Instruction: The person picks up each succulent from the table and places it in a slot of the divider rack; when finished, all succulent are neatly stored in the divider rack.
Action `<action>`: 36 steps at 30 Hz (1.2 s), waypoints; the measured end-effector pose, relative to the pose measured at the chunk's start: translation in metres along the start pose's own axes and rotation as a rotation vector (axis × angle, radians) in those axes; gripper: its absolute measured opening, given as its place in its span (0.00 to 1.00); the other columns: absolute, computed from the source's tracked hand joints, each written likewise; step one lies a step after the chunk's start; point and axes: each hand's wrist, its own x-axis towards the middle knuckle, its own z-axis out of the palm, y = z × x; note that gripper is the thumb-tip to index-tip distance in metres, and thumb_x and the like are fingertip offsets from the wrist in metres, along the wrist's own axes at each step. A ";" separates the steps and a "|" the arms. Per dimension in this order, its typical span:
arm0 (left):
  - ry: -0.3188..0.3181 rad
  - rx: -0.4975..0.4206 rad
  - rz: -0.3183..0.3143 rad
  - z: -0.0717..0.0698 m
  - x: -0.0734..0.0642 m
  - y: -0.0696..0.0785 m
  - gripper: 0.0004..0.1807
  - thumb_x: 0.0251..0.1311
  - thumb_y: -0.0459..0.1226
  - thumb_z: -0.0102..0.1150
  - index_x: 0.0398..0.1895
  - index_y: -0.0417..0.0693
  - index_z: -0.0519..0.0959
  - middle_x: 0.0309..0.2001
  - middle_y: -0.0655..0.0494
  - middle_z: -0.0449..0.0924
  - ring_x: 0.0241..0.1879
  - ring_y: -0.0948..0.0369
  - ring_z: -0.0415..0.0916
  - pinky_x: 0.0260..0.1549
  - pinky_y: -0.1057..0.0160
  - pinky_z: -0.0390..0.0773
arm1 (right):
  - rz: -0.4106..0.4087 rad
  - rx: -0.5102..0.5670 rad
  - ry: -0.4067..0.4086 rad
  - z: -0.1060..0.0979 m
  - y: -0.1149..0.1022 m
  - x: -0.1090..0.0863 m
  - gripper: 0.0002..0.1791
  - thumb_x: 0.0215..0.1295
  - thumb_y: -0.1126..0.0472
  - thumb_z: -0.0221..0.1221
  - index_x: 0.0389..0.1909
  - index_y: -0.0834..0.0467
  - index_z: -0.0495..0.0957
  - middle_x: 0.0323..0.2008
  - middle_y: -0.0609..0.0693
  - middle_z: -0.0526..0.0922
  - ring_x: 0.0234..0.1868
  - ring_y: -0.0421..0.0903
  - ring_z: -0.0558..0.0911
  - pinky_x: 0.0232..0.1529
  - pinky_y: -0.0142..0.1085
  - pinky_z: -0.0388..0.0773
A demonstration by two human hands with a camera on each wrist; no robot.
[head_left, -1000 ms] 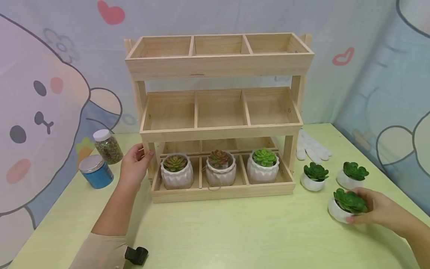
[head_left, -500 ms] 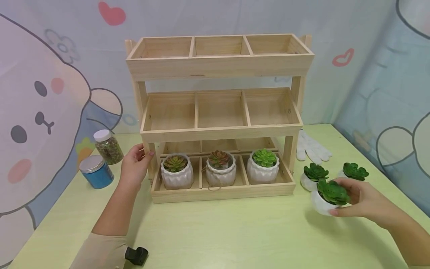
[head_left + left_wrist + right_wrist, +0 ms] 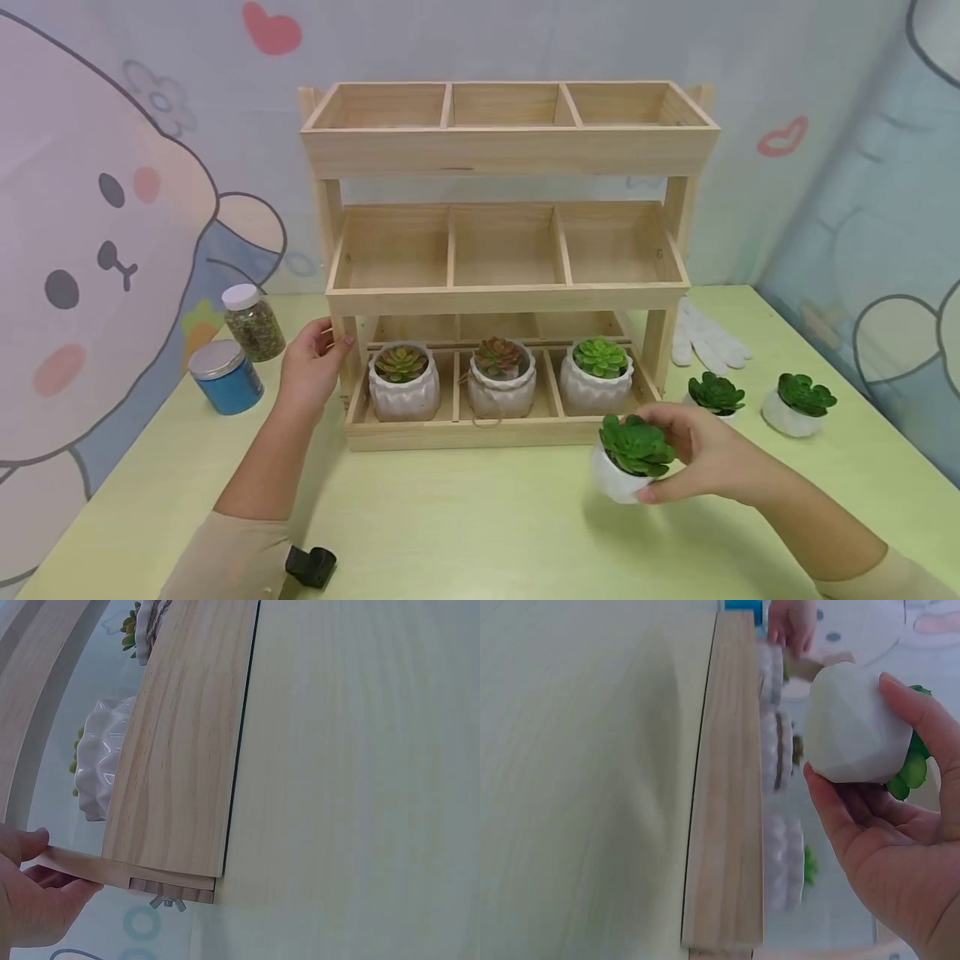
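Note:
A three-tier wooden plant shelf stands on the table, each tier split into three compartments. My left hand grips its lower left upright; in the left wrist view thumb and fingers close round that wooden leg. My right hand holds a small white pot with a green succulent above the table, in front of the shelf's right end. The right wrist view shows the pot's faceted white underside between thumb and fingers. White potted succulents fill the bottom tier's compartments.
Two more small potted succulents, one nearer and one farther right, stand right of the shelf. White gloves lie behind them. Left of the shelf are a blue jar and a white-capped jar.
My right hand has lifted the small potted succulent off the table and carried it left toward the front of the shelf. The left hand keeps its grip on the upright.

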 end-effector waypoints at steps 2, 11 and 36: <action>-0.004 0.000 0.000 0.002 0.000 0.000 0.25 0.67 0.36 0.52 0.65 0.40 0.64 0.63 0.41 0.66 0.61 0.47 0.64 0.57 0.47 0.66 | -0.020 0.018 -0.024 0.008 0.000 0.010 0.29 0.45 0.77 0.68 0.51 0.74 0.68 0.48 0.62 0.76 0.47 0.47 0.77 0.49 0.36 0.76; -0.004 0.004 -0.008 0.006 0.003 0.002 0.24 0.67 0.36 0.52 0.65 0.41 0.64 0.62 0.41 0.67 0.61 0.47 0.65 0.57 0.48 0.66 | 0.061 -0.003 -0.066 0.045 -0.005 0.061 0.32 0.40 0.71 0.72 0.49 0.72 0.69 0.47 0.62 0.75 0.49 0.52 0.77 0.54 0.38 0.73; -0.001 0.016 -0.018 -0.001 -0.002 0.002 0.25 0.67 0.37 0.51 0.66 0.42 0.63 0.63 0.42 0.65 0.61 0.49 0.64 0.57 0.49 0.67 | 0.097 -0.110 -0.026 0.096 -0.073 0.200 0.31 0.39 0.67 0.75 0.47 0.62 0.73 0.42 0.51 0.79 0.42 0.47 0.79 0.45 0.35 0.78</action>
